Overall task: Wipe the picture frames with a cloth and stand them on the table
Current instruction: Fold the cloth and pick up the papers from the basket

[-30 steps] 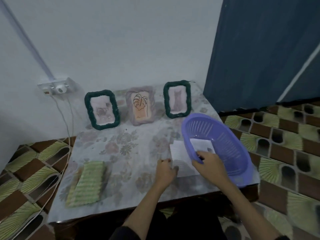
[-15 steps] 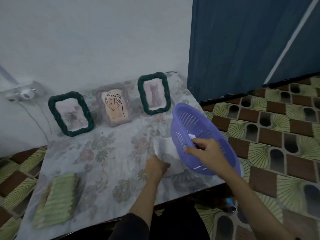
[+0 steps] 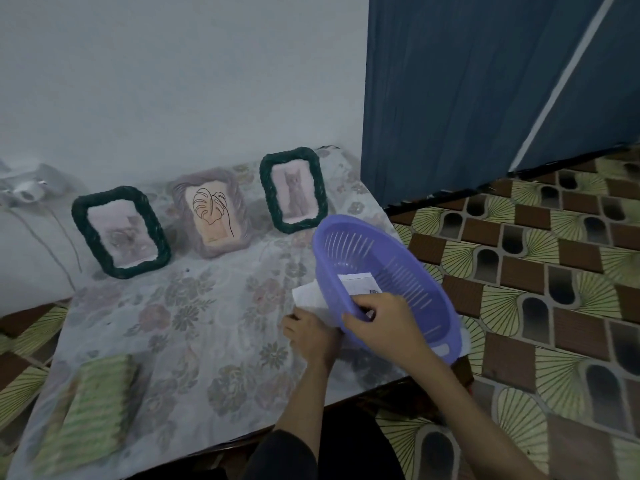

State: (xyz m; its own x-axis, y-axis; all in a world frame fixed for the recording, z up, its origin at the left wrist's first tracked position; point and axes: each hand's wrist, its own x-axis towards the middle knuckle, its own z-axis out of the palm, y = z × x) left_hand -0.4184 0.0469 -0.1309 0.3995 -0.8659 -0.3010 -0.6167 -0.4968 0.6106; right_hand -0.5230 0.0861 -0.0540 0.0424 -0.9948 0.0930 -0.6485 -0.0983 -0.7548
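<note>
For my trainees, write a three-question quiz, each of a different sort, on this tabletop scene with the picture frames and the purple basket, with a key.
1. Count: how many picture frames stand along the wall?
2. True or false: the right hand grips the rim of the purple basket.
3. Multiple choice: where does the green cloth lie? A) inside the basket B) on the table's near left corner C) over a frame

Key
1. Three: the left green frame, the middle frame with a leaf drawing and the right green frame.
2. True; the basket is tilted, and the left hand is on white paper beside it.
3. B
</note>
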